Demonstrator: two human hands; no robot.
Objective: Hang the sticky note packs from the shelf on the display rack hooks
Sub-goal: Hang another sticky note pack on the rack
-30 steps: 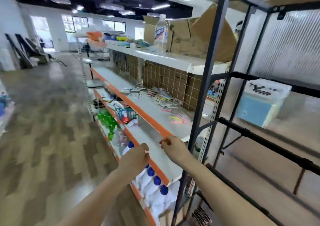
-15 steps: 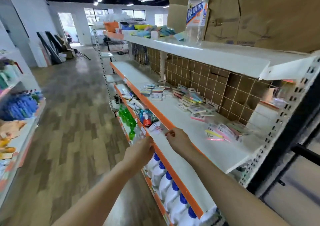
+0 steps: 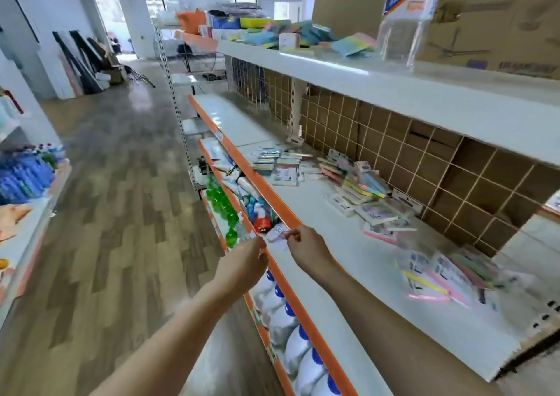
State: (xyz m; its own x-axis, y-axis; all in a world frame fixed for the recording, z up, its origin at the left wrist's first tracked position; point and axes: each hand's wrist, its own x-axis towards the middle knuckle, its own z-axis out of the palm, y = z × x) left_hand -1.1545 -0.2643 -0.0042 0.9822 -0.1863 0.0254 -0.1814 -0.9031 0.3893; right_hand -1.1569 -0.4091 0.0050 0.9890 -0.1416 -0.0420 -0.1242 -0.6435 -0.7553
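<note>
The view has swung closer to the shelf (image 3: 348,244); both hands (image 3: 242,266) (image 3: 307,248) stay curled, emptiness unclear. Packs (image 3: 363,189) lie beyond the right hand.

A single head-worn wide-angle view looks forward and down along a shop aisle, from close beside the white shelf (image 3: 348,244), whose orange edge runs from 5 o'clock toward 12. Both forearms enter from 6 o'clock, and the left hand (image 3: 242,266) and right hand (image 3: 307,248) sit near centre. The floor (image 3: 121,183) recedes toward 11 o'clock. No second view overlaps it.
</note>
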